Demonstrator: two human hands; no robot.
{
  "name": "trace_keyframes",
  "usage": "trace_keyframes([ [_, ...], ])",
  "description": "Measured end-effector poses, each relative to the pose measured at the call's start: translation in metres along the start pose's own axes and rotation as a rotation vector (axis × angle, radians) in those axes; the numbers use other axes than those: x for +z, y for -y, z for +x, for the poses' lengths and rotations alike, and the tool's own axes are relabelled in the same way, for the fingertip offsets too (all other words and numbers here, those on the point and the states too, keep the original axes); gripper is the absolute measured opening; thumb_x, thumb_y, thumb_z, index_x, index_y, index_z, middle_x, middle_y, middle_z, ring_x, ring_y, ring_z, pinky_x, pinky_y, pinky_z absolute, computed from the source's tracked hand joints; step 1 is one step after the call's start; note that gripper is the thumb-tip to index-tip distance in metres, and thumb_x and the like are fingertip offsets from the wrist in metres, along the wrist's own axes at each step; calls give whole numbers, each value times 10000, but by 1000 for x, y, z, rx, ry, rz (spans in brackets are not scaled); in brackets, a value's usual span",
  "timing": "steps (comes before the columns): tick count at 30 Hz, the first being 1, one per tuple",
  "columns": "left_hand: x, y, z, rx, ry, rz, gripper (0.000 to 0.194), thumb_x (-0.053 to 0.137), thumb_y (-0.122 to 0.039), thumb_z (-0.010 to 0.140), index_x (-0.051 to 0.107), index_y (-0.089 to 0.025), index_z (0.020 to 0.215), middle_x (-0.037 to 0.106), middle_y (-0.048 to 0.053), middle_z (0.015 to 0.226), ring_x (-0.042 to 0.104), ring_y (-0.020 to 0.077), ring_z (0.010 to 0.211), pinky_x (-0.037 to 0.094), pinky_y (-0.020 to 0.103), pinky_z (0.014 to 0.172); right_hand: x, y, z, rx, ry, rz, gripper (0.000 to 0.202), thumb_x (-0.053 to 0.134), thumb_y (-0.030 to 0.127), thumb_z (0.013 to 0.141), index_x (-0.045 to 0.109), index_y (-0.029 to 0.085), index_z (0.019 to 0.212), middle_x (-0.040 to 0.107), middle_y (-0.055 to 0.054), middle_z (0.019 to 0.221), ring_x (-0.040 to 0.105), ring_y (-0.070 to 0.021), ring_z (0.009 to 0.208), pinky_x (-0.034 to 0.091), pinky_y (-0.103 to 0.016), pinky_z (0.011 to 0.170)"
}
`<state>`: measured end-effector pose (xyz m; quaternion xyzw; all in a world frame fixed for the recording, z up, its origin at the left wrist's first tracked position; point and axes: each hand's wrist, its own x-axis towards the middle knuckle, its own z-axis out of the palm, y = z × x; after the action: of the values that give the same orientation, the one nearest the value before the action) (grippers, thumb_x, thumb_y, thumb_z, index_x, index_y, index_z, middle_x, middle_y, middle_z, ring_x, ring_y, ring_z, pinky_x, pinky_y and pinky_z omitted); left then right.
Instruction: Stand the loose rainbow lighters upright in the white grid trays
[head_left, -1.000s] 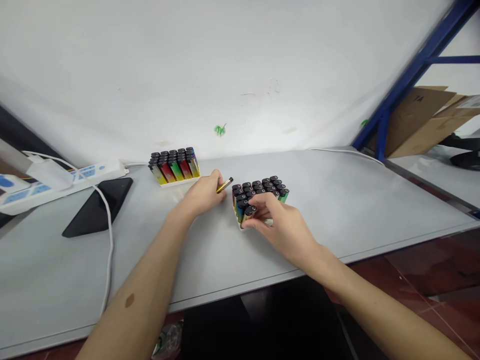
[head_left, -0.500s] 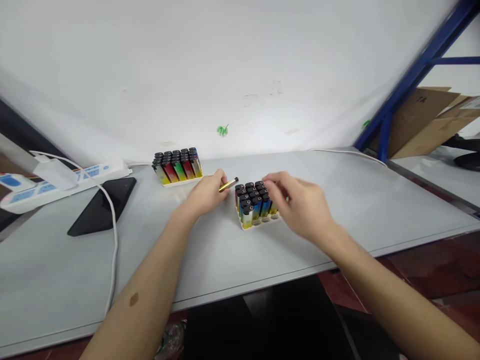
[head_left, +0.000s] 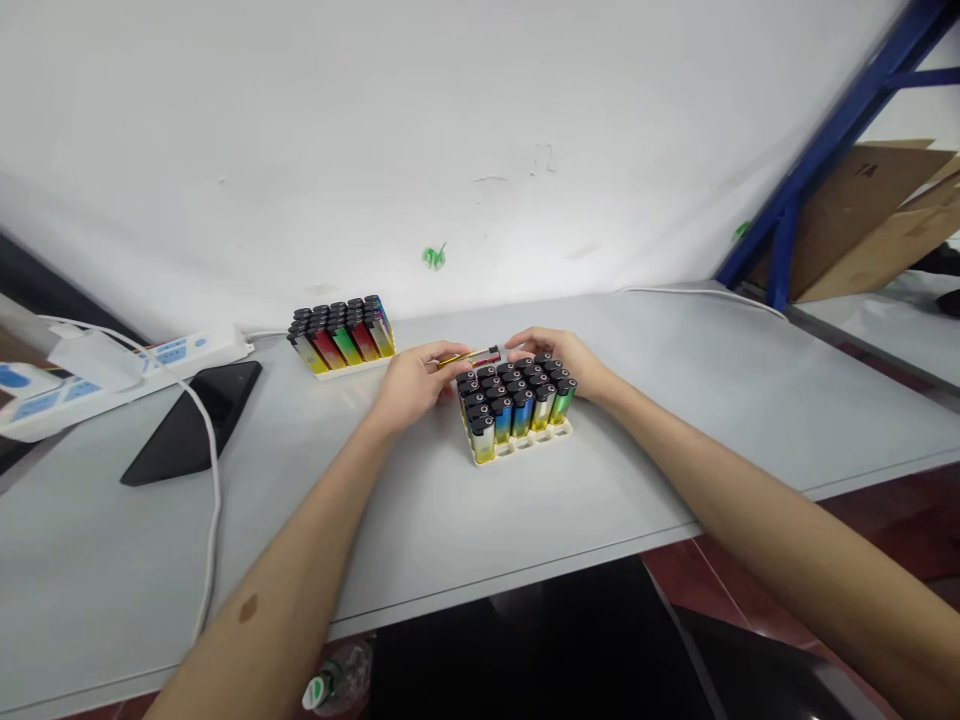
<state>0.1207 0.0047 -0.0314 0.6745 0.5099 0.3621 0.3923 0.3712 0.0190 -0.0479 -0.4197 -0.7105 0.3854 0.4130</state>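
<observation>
Near the middle of the table point(head_left: 675, 440), a white tray of lighters point(head_left: 516, 408), black caps up, packed upright in rows so each stays standing. Just beyond its far edge, a single lighter point(head_left: 474, 356) held level above the caps, pinched at its left end by the left hand point(head_left: 411, 381), fingers curled shut around it. Right hand point(head_left: 559, 358) at the far right of the tray, fingers bent and loosely parted, tips close to the lighter's dark end; contact not clear. Farther left, a second full tray point(head_left: 341, 335), a phone point(head_left: 193, 422), a power strip point(head_left: 112, 362).
</observation>
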Motion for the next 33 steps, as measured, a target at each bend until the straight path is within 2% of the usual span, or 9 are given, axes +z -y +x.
trace_keyframes([
  [4, 7, -3, -2, -14, 22, -80, 415, 712, -430, 809, 728, -209, 1160, 778, 70, 1036, 679, 197, 788, 523, 316, 690, 0, 0, 2, 18, 75, 227, 290, 805, 285, 727, 751, 195, 997, 777, -37, 925, 705, -167, 835, 533, -330, 844],
  [10, 12, 1, -1, 30, 116, -149, 570, 695, -236, 709, 655, -177, 1275, 759, 107, 1185, 709, 251, 1026, 555, 369, 860, 4, -7, 7, 59, 13, 301, 257, 806, 269, 734, 759, 187, 973, 769, -19, 854, 688, -132, 746, 531, -273, 743],
  [15, 13, 1, 2, 41, 114, -180, 663, 723, -318, 739, 586, -159, 1369, 723, 133, 1264, 693, 279, 1132, 553, 415, 950, 4, -1, 7, 117, -60, 313, 265, 835, 338, 723, 747, 171, 909, 748, -24, 839, 645, -130, 727, 504, -272, 714],
  [18, 10, 2, 5, 70, -16, -13, 537, 641, -397, 838, 615, -167, 1322, 697, 134, 1315, 676, 281, 1170, 537, 431, 1000, -1, 2, 8, 142, -179, 339, 265, 807, 395, 766, 730, 171, 884, 725, -24, 857, 613, -124, 744, 474, -260, 694],
  [20, 5, 5, 6, 119, -90, 254, 430, 570, -368, 878, 659, -158, 1242, 702, 140, 1298, 653, 299, 1202, 498, 460, 1056, -6, 2, 9, 138, -258, 405, 274, 788, 429, 793, 700, 180, 867, 707, -22, 878, 615, -126, 789, 481, -259, 726],
  [24, -3, 9, 7, 194, -5, 671, 406, 535, -202, 803, 683, -137, 1176, 689, 155, 1288, 603, 320, 1257, 448, 453, 1108, -14, 4, 10, 189, -331, 669, 370, 728, 567, 837, 577, 235, 895, 680, -4, 871, 637, -142, 742, 525, -294, 695],
  [27, -5, 11, 7, 221, 59, 724, 419, 520, -165, 780, 674, -133, 1169, 681, 153, 1272, 608, 301, 1236, 460, 418, 1094, -17, 12, 8, 242, -365, 764, 381, 663, 610, 881, 515, 263, 941, 533, 67, 652, 471, -93, 487, 396, -224, 478],
  [30, -5, 13, 6, 255, 80, 747, 381, 519, -175, 799, 674, -148, 1145, 673, 145, 1266, 607, 291, 1223, 468, 409, 1082, -17, 21, 5, 288, -366, 755, 350, 632, 567, 921, 478, 252, 926, 339, 113, 546, 224, -55, 394, 185, -191, 396],
  [33, -5, 15, 6, 273, 88, 765, 362, 520, -188, 821, 666, -156, 1150, 667, 137, 1262, 602, 280, 1219, 472, 401, 1076, -13, 24, 2, 317, -336, 673, 318, 657, 406, 934, 398, 243, 850, 353, 111, 565, 206, -46, 405, 147, -194, 394],
])
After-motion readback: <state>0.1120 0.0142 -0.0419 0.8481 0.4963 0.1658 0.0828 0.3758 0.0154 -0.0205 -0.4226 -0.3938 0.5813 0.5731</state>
